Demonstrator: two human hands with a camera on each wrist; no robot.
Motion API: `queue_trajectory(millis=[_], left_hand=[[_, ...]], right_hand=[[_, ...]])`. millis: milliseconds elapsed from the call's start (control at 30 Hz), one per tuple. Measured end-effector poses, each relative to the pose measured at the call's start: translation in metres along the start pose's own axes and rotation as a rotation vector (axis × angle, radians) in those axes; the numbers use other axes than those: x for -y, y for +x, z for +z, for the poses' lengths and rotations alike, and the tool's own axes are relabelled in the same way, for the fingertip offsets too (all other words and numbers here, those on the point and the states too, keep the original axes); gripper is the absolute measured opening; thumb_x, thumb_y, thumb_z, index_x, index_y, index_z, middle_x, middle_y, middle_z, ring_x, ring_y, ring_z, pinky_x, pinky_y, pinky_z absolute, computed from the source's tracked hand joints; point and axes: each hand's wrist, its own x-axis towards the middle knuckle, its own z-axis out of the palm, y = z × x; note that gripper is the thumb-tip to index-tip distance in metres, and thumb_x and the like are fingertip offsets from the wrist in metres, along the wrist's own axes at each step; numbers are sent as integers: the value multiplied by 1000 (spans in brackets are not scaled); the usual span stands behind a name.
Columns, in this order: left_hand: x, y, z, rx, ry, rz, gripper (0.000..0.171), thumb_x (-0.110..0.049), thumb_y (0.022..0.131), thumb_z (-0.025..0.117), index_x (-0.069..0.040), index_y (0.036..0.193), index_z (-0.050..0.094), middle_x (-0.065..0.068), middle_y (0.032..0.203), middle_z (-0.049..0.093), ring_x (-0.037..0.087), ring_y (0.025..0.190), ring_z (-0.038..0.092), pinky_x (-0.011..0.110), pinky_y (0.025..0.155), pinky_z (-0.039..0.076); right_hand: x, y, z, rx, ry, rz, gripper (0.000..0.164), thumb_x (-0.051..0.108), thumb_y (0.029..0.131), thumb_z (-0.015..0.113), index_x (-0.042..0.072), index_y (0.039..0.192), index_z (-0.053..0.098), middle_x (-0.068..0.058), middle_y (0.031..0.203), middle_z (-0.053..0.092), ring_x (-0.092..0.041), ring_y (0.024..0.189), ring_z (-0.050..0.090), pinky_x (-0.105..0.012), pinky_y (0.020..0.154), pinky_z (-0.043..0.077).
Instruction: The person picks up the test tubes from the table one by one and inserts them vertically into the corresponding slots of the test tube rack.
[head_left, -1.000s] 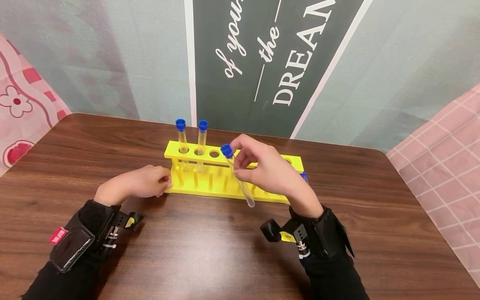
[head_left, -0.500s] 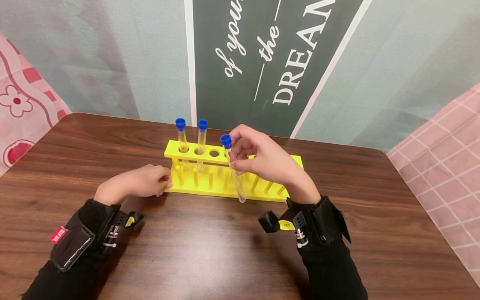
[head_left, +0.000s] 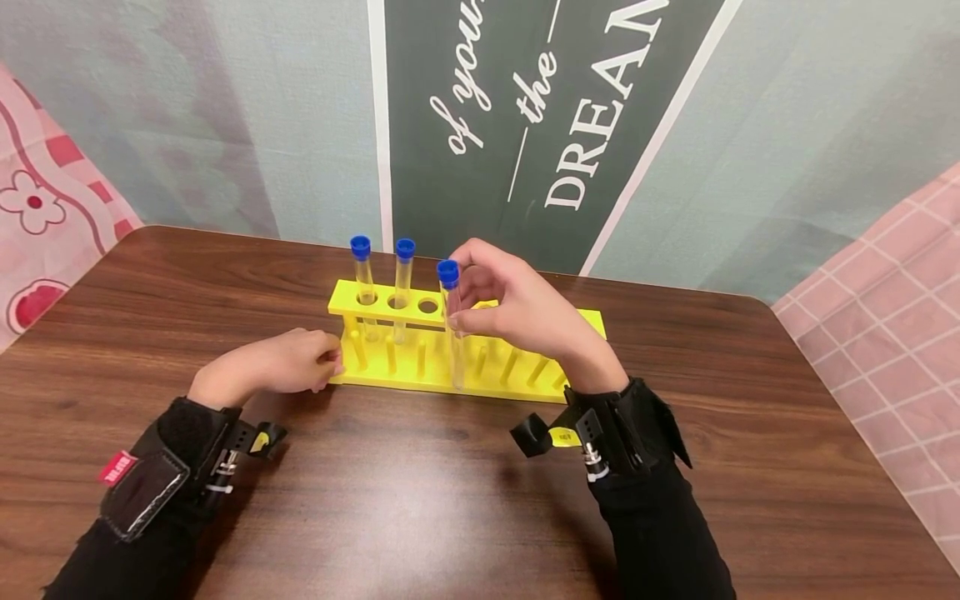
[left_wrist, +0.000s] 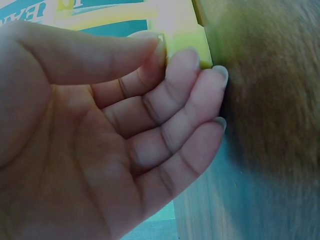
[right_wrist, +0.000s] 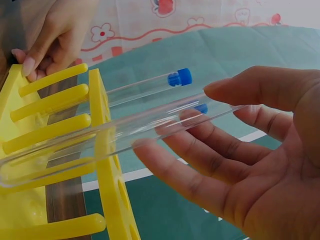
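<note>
Between the thumb and fingertips of my right hand [head_left: 517, 308] is a clear test tube [head_left: 454, 354] with a blue cap [head_left: 447, 272], nearly upright. It overlaps the front of the yellow test tube rack [head_left: 380, 311] in the head view. The right wrist view shows the tube [right_wrist: 65, 142] crossing the rack's top bar [right_wrist: 114, 192] on the near side. My left hand [head_left: 288, 362] grips the rack's left end, fingers curled around the lower corner [left_wrist: 187, 45]. Two capped test tubes, one [head_left: 363, 273] leftmost and one [head_left: 403, 275] beside it, stand in the rack's left holes.
The rack's base carries a row of yellow pegs [head_left: 422, 358]. Under everything lies a brown wood-grain table [head_left: 420, 492]. A printed cloth backdrop [head_left: 465, 200] hangs behind the table's far edge. My right hand and forearm cover the rack's right part.
My right hand has moved left and up with the test tube, which has swung from slanted to nearly upright. The left hand and the two standing tubes have stayed put.
</note>
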Motion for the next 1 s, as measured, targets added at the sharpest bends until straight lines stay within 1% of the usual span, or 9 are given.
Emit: queue_trajectory(millis=[200, 367, 500, 700, 800, 900, 1000], left_hand=[[1, 0, 1, -4, 0, 2, 15, -6, 90, 47, -4, 77, 52, 1, 60, 48, 13, 54, 41, 27, 53, 34], [2, 1, 1, -7, -1, 6, 15, -6, 90, 46, -4, 77, 52, 1, 60, 48, 13, 54, 41, 27, 53, 34], [3, 1, 1, -8, -6, 8, 15, -6, 90, 46, -4, 76, 52, 1, 60, 48, 13, 53, 41, 27, 53, 35], [4, 1, 1, -8, -4, 12, 16, -5, 90, 45, -4, 76, 52, 0, 60, 48, 13, 53, 41, 27, 53, 35], [3, 1, 1, -7, -3, 15, 16, -5, 90, 45, -4, 76, 52, 0, 60, 48, 13, 53, 41, 27, 53, 35], [3, 1, 2, -7, -4, 16, 16, -5, 90, 45, -4, 76, 51, 0, 60, 48, 13, 53, 42, 27, 53, 35], [3, 2, 2, -9, -2, 17, 16, -5, 90, 46, -4, 75, 51, 0, 59, 48, 13, 53, 42, 27, 53, 35]], right_hand=[[-2, 3, -1, 14, -11, -8, 24, -12, 77, 58, -2, 96, 46, -16, 77, 59, -23, 73, 59, -38, 75, 49], [-2, 7, -4, 43, 14, 3, 25, -13, 77, 59, -1, 94, 45, -17, 78, 59, -29, 75, 60, -39, 73, 50], [0, 9, -6, 46, 25, 18, 24, -14, 78, 58, -1, 93, 45, -18, 78, 59, -33, 76, 60, -39, 72, 50], [4, 11, -7, 35, 25, 26, 24, -14, 77, 56, 0, 93, 44, -18, 79, 60, -33, 76, 61, -39, 71, 50], [6, 13, -8, 30, 12, 44, 24, -14, 78, 56, 0, 93, 44, -18, 80, 60, -32, 76, 61, -38, 68, 49], [7, 14, -9, 24, -9, 71, 24, -12, 78, 57, 2, 94, 45, -18, 80, 60, -33, 77, 61, -35, 61, 46], [10, 15, -11, 20, -28, 81, 24, -11, 78, 58, 2, 93, 44, -19, 81, 60, -33, 76, 61, -34, 55, 43]])
